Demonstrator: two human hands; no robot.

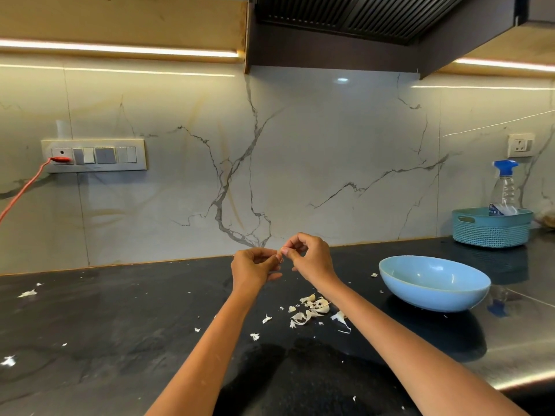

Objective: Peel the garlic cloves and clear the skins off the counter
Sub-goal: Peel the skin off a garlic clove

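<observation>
Left hand (255, 265) and right hand (309, 258) both pinch 1 garlic clove (280, 252) above surface (120, 325); skins (309, 310) scattered below, near blue bowl (434, 283).

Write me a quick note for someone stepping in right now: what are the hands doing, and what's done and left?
Left hand and right hand are raised over the counter, both pinching one small garlic clove, mid-peel.
Loose skins lie scattered on the counter beside the blue bowl; no cloves are visible in the bowl from here.
Left: finish this clove, then clear the skins.
</observation>
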